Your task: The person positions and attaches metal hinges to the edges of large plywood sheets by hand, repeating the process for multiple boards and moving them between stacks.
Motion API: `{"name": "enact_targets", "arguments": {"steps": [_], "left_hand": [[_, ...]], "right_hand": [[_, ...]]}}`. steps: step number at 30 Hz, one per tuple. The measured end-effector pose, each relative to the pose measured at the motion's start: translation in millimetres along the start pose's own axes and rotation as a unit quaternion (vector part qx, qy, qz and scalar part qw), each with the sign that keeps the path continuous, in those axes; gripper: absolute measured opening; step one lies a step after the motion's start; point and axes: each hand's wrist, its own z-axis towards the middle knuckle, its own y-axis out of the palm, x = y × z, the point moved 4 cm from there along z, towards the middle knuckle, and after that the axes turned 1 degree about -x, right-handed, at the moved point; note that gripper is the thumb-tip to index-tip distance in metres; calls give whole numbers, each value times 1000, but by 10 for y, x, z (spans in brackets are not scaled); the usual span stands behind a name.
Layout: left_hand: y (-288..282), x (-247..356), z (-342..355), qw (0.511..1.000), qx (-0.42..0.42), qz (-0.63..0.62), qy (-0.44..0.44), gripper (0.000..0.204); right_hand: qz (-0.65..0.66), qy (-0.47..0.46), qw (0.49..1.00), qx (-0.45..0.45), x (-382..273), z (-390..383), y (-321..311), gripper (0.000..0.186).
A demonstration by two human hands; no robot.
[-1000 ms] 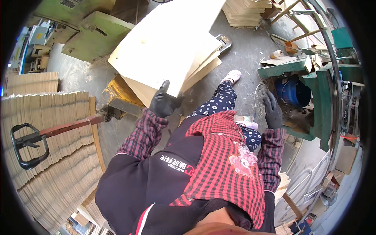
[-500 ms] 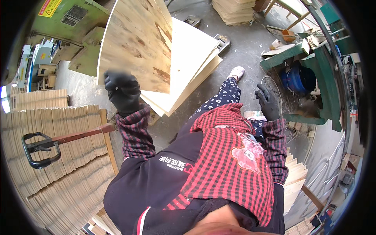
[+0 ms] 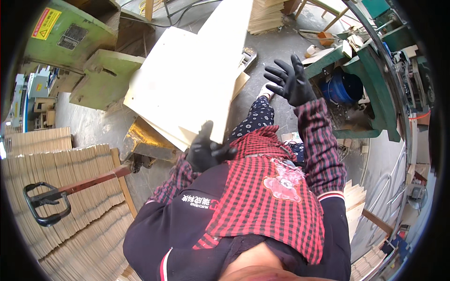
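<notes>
My left hand, in a black glove, is at the lower corner of a pale plywood sheet. Its fingers are apart, one pointing up over the sheet's face and the others by the near edge; whether it bears any weight is hard to tell. The sheet slants over a stack of similar pale boards, its right edge showing as a thin strip. To the right of the sheet, my right hand, also black-gloved, is raised with fingers spread and nothing in it.
A green machine is at the left, beyond a yellow metal part. Bundled wood sheets and a pallet-jack handle are near left. At the right, a green metal frame surrounds a blue bucket. More sheets lie at the back.
The sheet held upright has turned, showing its pale face instead of its knotty brown one. My left hand moved right and nearer my body; my right hand rose forward and left, spreading its fingers.
</notes>
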Motion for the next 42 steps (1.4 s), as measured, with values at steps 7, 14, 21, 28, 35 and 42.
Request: {"name": "enact_targets", "arguments": {"steps": [7,14,21,28,35,42], "left_hand": [[-411,194,-363,901,355,229,-97,28],[120,507,-471,871,263,412,43,41],[46,633,-509,794,104,589,113,58],[-51,506,-246,907,56,414,59,43],[211,279,16,896,-44,437,-68,43],[650,322,385,857,-204,440,-175,44]], "right_hand": [[187,-9,979,-83,612,677,-755,45],[186,151,969,53,1514,466,-432,29],[159,-29,982,102,959,-894,-247,37],[266,-158,938,155,822,-2695,65,47],[133,-312,871,356,1345,-3884,404,46],[185,-354,773,493,1421,-4225,500,42]]}}
